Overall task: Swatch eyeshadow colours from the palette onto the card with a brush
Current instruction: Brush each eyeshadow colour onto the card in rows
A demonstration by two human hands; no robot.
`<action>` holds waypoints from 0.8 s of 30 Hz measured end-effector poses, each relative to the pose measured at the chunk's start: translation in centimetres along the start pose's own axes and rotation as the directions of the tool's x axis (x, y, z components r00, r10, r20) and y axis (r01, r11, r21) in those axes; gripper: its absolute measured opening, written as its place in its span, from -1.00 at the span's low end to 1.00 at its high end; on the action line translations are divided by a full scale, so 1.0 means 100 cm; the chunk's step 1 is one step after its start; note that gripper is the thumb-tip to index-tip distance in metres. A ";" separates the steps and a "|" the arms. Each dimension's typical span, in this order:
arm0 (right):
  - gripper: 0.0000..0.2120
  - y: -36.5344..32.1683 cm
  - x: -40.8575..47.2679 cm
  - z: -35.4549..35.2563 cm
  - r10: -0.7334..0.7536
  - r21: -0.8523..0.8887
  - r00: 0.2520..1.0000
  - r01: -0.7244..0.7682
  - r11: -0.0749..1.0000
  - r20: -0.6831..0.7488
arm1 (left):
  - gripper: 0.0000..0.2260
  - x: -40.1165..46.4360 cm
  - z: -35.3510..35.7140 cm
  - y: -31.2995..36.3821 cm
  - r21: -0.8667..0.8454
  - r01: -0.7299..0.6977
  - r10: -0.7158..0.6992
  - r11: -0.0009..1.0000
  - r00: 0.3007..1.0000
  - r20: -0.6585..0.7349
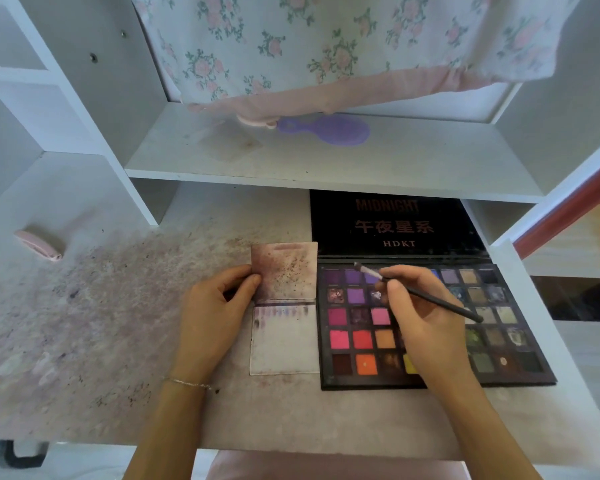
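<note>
A black eyeshadow palette (361,381) lies open on the desk, with several rows of coloured pans and its lid (395,223) flat behind it. Left of it lies a folded white card (284,341), smudged purple-brown, with short colour streaks along the fold. My left hand (215,306) pinches the card's left edge near the fold. My right hand (426,317) holds a thin black brush (440,303) like a pen. The brush tip (358,266) hovers over the top row of purple pans.
The desk top (101,323) is stained with pigment dust. A pink object (39,244) lies at far left. A shelf (326,168) overhangs the back and carries a purple hairbrush (329,129) under a floral cloth (326,46). A white side panel (520,289) stands right of the palette.
</note>
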State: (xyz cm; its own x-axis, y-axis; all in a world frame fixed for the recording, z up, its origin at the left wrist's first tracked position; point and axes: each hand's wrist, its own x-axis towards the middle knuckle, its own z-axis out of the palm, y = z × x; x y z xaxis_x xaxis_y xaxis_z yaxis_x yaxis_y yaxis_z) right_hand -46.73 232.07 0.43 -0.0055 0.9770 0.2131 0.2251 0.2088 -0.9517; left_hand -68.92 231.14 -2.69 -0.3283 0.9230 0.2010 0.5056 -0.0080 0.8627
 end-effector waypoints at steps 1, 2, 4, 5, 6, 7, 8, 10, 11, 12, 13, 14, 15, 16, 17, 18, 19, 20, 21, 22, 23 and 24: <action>-0.71 0.002 0.001 -0.004 0.008 -0.017 1.000 -0.008 1.000 -0.026 | -0.85 0.000 0.000 0.000 0.006 0.004 -0.004 1.000 1.000 0.002; -0.71 0.004 0.002 -0.008 0.016 -0.039 0.999 -0.018 0.999 -0.050 | -0.85 0.000 0.000 0.000 0.011 0.006 -0.006 1.000 1.000 0.009; -0.72 0.008 0.003 -0.014 0.038 -0.091 0.995 -0.046 0.995 -0.095 | -0.85 0.000 0.000 0.001 0.019 0.005 -0.006 1.000 1.000 0.024; -0.73 0.011 0.003 -0.017 0.048 -0.110 0.992 -0.061 0.992 -0.115 | -0.85 0.000 0.000 0.002 0.022 0.005 -0.006 1.000 1.000 0.025; -0.74 0.014 0.003 -0.020 0.060 -0.120 0.990 -0.076 0.990 -0.131 | -0.85 0.000 0.000 0.003 0.023 0.005 -0.006 1.000 1.000 0.023; -0.75 0.015 0.002 -0.021 0.071 -0.130 0.988 -0.089 0.988 -0.138 | -0.85 0.000 0.000 0.003 0.023 0.005 -0.005 1.000 1.000 0.021; -0.77 0.016 0.001 -0.022 0.079 -0.142 0.988 -0.098 0.985 -0.136 | -0.85 0.000 -0.001 0.003 0.026 0.004 -0.005 1.000 1.000 0.021; -0.78 0.017 -0.002 -0.022 0.084 -0.175 0.989 -0.104 0.979 -0.118 | -0.84 -0.001 -0.001 0.003 0.031 0.005 -0.005 0.999 1.000 0.024; -0.78 0.017 -0.003 -0.021 0.082 -0.189 0.991 -0.101 0.977 -0.106 | -0.84 -0.001 -0.001 0.003 0.035 0.006 -0.007 0.999 1.000 0.022; -0.79 0.017 -0.003 -0.021 0.079 -0.203 0.993 -0.097 0.974 -0.090 | -0.84 0.000 -0.001 0.002 0.041 0.007 -0.007 0.999 1.000 0.019; -0.80 0.017 -0.003 -0.021 0.076 -0.215 0.994 -0.091 0.972 -0.073 | -0.84 0.000 0.000 0.002 0.048 0.007 -0.008 0.999 1.000 0.017; -0.80 0.016 -0.002 -0.021 0.073 -0.224 0.996 -0.084 0.971 -0.057 | -0.84 0.000 0.000 0.002 0.051 0.007 -0.008 0.999 1.000 0.015; -0.79 0.016 -0.001 -0.020 0.068 -0.231 0.997 -0.076 0.970 -0.044 | -0.84 0.000 0.000 0.002 0.052 0.008 -0.009 0.999 1.000 0.013; -0.77 0.016 0.000 -0.019 0.062 -0.237 0.998 -0.068 0.969 -0.031 | -0.85 0.000 0.000 0.002 0.051 0.008 -0.008 0.999 1.000 0.011; -0.75 0.016 0.001 -0.018 0.063 -0.244 0.998 -0.065 0.968 -0.016 | -0.85 0.000 0.000 0.003 0.051 0.006 -0.007 0.999 1.000 0.010; -0.74 0.017 0.002 -0.017 0.071 -0.254 0.998 -0.067 0.965 0.004 | -0.85 -0.001 0.000 0.003 0.050 0.005 -0.006 0.999 1.000 0.009; -0.75 0.017 0.003 -0.017 0.082 -0.270 0.996 -0.072 0.960 0.026 | -0.85 -0.001 0.000 0.003 0.049 0.004 -0.004 0.999 1.000 0.010; -0.75 0.017 0.004 -0.016 0.090 -0.287 0.995 -0.073 0.955 0.048 | -0.85 -0.001 0.000 0.003 0.049 0.003 -0.003 0.999 1.000 0.012; -0.75 0.017 0.004 -0.017 0.094 -0.302 0.993 -0.070 0.951 0.065 | -0.84 -0.001 -0.001 0.004 0.050 0.003 -0.003 0.999 1.000 0.013; -0.75 0.016 0.005 -0.017 0.090 -0.310 0.993 -0.063 0.949 0.075 | -0.83 -0.001 -0.001 0.004 0.051 0.004 -0.005 0.999 1.000 0.014; -0.74 0.015 0.006 -0.018 0.080 -0.310 0.994 -0.053 0.949 0.075 | -0.83 -0.001 -0.001 0.003 0.051 0.005 -0.006 0.999 1.000 0.014; -0.73 0.014 0.007 -0.018 0.064 -0.305 0.996 -0.042 0.951 0.065 | -0.84 -0.001 -0.001 0.003 0.052 0.005 -0.005 0.999 1.000 0.012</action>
State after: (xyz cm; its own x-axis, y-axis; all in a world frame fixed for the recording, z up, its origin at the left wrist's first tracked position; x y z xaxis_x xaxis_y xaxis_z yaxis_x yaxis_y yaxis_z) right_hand -44.61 232.94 -0.40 -0.0539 0.9891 0.1368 0.5116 0.1450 -0.8469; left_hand -68.80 231.06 -2.41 -0.3212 0.9277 0.1905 0.5445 0.0163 0.8386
